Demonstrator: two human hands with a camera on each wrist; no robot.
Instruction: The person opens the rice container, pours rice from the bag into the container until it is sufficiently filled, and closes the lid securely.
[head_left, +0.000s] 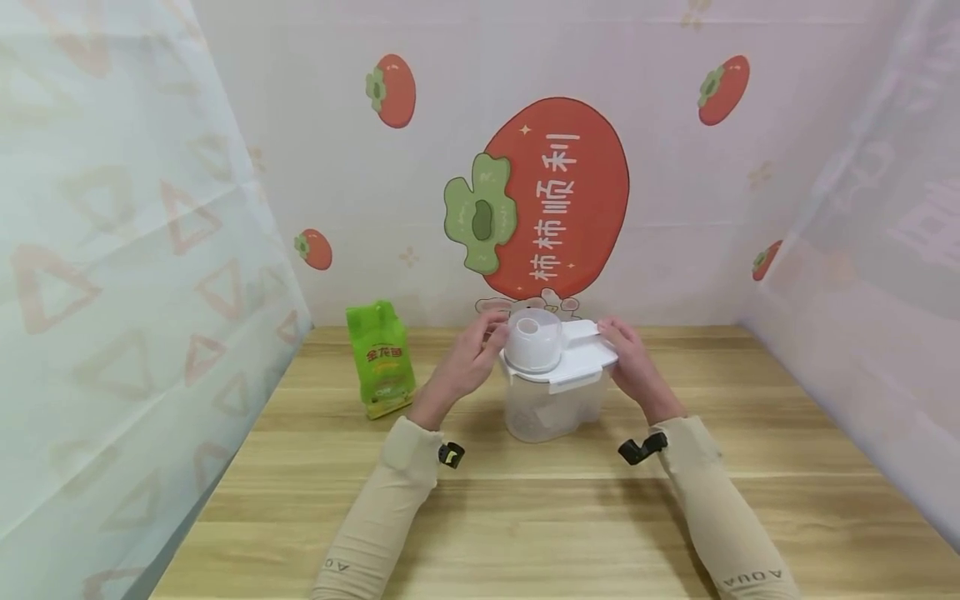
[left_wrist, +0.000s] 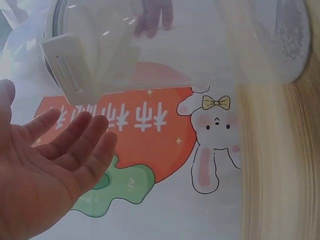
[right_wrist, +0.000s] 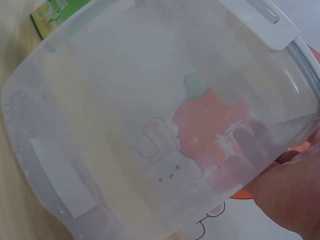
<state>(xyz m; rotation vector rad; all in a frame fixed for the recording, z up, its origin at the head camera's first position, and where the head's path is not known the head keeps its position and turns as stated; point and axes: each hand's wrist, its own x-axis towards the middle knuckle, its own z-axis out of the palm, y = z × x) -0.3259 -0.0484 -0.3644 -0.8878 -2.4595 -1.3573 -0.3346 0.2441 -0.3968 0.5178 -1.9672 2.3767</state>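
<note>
A translucent plastic storage container (head_left: 551, 408) stands upright on the table, with a white lid (head_left: 585, 358) on it. A clear cup (head_left: 534, 342) sits upside down on the lid's left part. My left hand (head_left: 474, 354) is beside the cup in the head view; in the left wrist view its palm and loosely bent fingers show, apart from the container and its white latch (left_wrist: 70, 67). My right hand (head_left: 633, 367) holds the container's right end near the lid. In the right wrist view, its fingers show dimly through the container wall (right_wrist: 125, 100).
A green packaged bag (head_left: 381, 358) stands on the wooden table (head_left: 525, 525), left of my left hand. A printed cloth (head_left: 660, 208) hangs behind the table, with cloth sides at left and right. Black wrist straps (head_left: 642, 448) are on both arms.
</note>
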